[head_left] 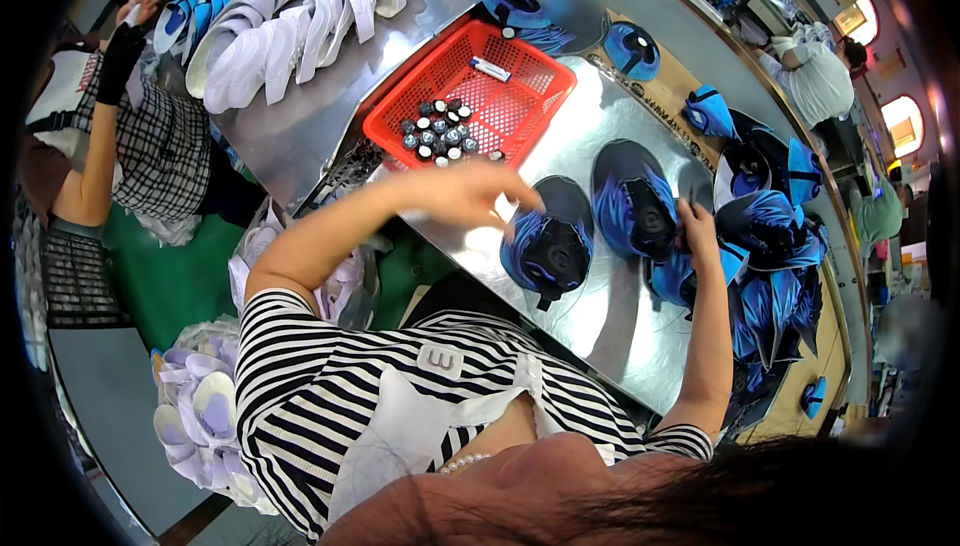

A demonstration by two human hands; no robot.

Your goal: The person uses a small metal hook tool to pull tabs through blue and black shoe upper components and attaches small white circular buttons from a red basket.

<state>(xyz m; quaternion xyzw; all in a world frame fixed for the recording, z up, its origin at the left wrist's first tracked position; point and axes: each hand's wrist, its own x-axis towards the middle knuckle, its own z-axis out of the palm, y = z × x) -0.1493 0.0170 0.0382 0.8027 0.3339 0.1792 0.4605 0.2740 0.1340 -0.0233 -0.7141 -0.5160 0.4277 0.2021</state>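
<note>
Head view: red basket (525, 106) beyond left hand (480, 196), blue caps (550, 246) nearby.

Motion blurs the left hand (482, 194), so whether its grip touches the black-and-blue cap (550, 251) cannot be told. The right hand (698, 232) hides part of a dark-brimmed cap (674, 281). In the red basket (535, 98), small round pieces (438, 132) overlap, too small to identify. The upper edge cuts off pale visors (335, 18).
</note>
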